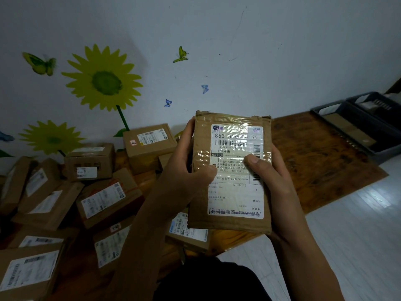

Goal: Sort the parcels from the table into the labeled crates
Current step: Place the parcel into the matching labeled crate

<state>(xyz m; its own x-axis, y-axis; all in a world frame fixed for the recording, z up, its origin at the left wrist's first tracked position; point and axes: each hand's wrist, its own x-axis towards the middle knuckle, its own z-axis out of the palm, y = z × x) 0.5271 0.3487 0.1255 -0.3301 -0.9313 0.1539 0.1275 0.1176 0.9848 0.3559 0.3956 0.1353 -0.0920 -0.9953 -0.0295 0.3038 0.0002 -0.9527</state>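
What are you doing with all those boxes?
A person is sorting parcels. Both hands, left hand and right hand, have a grip on one flat cardboard parcel, held up with its shipping label facing the camera, as if to read it. Many more parcels lie piled on the wooden table to the left. Dark crates sit at the far right; the held parcel has not gone into one yet.

Crates (pixel 366 127) cut off, labels unreadable
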